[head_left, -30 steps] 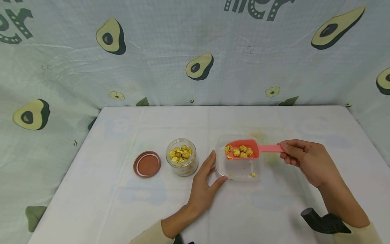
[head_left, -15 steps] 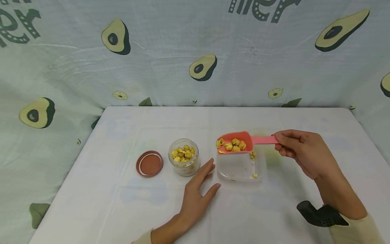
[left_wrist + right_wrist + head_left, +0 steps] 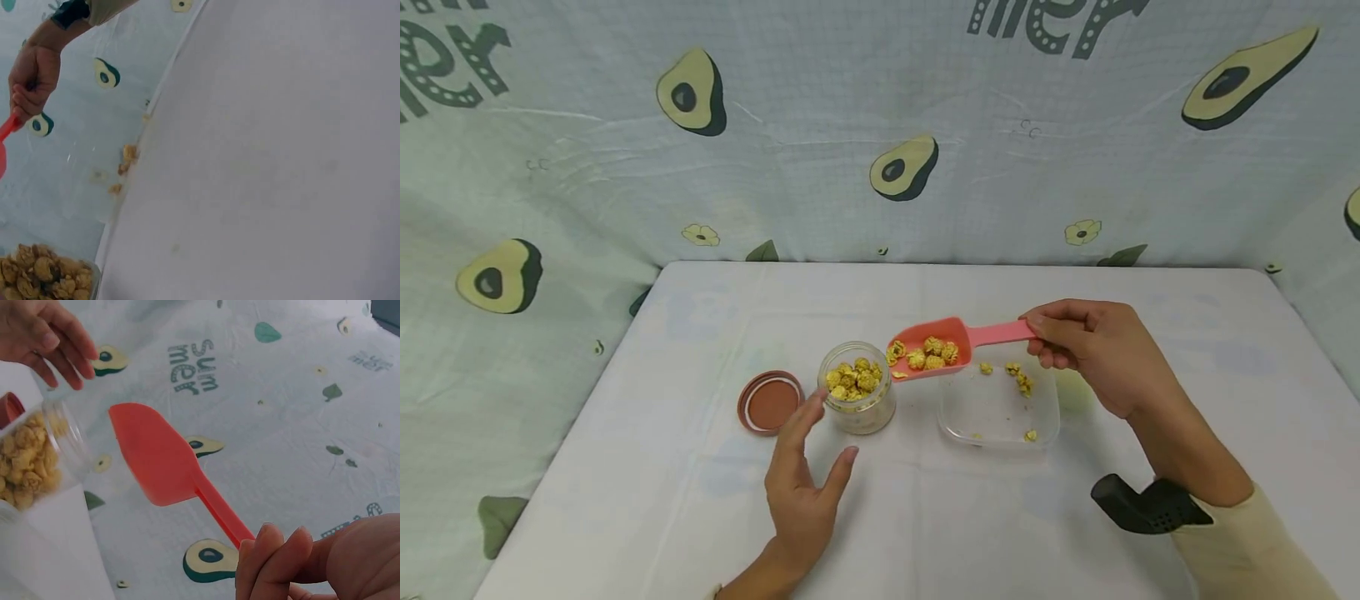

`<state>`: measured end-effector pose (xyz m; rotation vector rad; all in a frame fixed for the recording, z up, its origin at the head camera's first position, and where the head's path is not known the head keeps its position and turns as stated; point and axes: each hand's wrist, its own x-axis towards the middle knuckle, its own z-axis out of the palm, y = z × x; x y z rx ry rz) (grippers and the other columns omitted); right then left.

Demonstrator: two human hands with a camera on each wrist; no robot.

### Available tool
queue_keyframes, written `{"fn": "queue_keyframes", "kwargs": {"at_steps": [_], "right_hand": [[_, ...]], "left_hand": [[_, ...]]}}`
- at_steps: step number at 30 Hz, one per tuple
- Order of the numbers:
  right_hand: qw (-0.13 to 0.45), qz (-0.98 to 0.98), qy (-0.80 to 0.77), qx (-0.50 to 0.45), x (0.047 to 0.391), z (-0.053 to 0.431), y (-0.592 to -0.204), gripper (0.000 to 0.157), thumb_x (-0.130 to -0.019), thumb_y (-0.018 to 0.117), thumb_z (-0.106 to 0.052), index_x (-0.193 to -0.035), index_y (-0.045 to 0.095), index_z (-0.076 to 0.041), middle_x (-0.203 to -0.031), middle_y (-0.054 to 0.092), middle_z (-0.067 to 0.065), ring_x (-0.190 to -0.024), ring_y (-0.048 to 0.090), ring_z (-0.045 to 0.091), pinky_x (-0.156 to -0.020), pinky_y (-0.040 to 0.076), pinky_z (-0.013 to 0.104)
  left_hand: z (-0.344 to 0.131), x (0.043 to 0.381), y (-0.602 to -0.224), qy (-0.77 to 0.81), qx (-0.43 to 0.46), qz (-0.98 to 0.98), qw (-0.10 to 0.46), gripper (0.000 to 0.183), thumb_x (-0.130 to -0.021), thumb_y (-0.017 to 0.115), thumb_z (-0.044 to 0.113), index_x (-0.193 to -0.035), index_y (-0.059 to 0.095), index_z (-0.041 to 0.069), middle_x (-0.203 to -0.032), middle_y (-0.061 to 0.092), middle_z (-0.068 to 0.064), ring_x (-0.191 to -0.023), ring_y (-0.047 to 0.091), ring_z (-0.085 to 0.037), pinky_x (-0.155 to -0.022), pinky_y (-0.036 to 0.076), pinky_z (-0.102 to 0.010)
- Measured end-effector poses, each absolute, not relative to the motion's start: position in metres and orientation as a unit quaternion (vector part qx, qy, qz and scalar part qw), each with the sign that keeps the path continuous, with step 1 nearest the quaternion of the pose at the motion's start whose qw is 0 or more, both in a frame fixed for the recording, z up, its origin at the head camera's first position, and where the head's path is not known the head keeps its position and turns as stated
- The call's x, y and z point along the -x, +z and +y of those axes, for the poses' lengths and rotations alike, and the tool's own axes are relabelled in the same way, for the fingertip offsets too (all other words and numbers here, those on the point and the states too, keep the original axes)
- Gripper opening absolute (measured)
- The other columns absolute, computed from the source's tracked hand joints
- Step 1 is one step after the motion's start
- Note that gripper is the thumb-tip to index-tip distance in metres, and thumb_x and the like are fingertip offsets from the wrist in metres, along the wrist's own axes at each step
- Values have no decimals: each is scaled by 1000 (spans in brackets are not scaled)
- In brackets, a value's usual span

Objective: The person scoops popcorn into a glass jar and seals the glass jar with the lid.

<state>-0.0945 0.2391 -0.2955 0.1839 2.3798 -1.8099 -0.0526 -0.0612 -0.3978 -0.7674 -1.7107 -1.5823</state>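
My right hand pinches the handle of a pink scoop, raised off the table. Several pieces of yellow caramel popcorn lie in its bowl, and the scoop's tip overlaps the jar's rim in the head view. The glass jar stands upright with popcorn inside, seen through its wall in the right wrist view. Thumb and fingers spread apart, my left hand is at the jar's near left side, its index fingertip right by the rim. It holds nothing. From below, the right wrist view shows the scoop's underside.
A clear plastic container with a few popcorn crumbs sits right of the jar. The jar's brown lid lies on its left. A white cloth covers the table, and an avocado-print sheet hangs behind it.
The loaded scoop has moved left in my right hand, from over the plastic container to the jar. My left hand has left the container's side and moved left to the jar.
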Motion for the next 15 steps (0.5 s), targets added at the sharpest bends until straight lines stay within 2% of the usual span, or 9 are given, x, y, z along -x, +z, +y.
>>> {"fn": "queue_keyframes", "kwargs": {"at_steps": [2,4,6,9,15], "right_hand": [[77,792,-602,-59,98,233,-295,39,-94,63,-28,-112,61,7,-81,66,5,-68,58,14,-68,55,22],[80,794,-601,-56,102,227,-294,37,-94,63,-26,-111,62,7,-80,66,5,-68,58,14,-68,55,23],[84,792,-603,-55,105,222,-293,35,-94,63,-24,-110,62,8,-79,66,5,-68,58,14,-68,55,23],[93,789,-605,-56,109,215,-292,35,-94,63,-23,-110,62,8,-79,65,6,-67,57,14,-67,55,23],[100,793,-599,-58,116,204,-286,33,-93,64,-22,-110,63,6,-82,67,9,-65,60,15,-68,57,25]], "left_hand": [[-63,57,-396,-594,262,-689,323,53,-83,71,-1,-124,44,-22,-127,48,-35,-124,45,-34,-103,40,-33],[-65,60,-398,-586,222,-726,283,64,-79,73,-6,-132,40,-18,-133,44,-33,-126,41,-33,-103,40,-32],[-65,64,-405,-584,184,-754,238,75,-74,75,-10,-138,37,-13,-138,41,-30,-128,39,-31,-104,38,-32],[-68,71,-422,-582,138,-779,189,82,-74,78,-5,-144,35,-3,-143,41,-18,-129,40,-22,-106,37,-31],[-74,79,-445,-588,130,-778,179,84,-75,81,2,-146,36,4,-143,43,-9,-127,44,-21,-105,38,-37]]}}
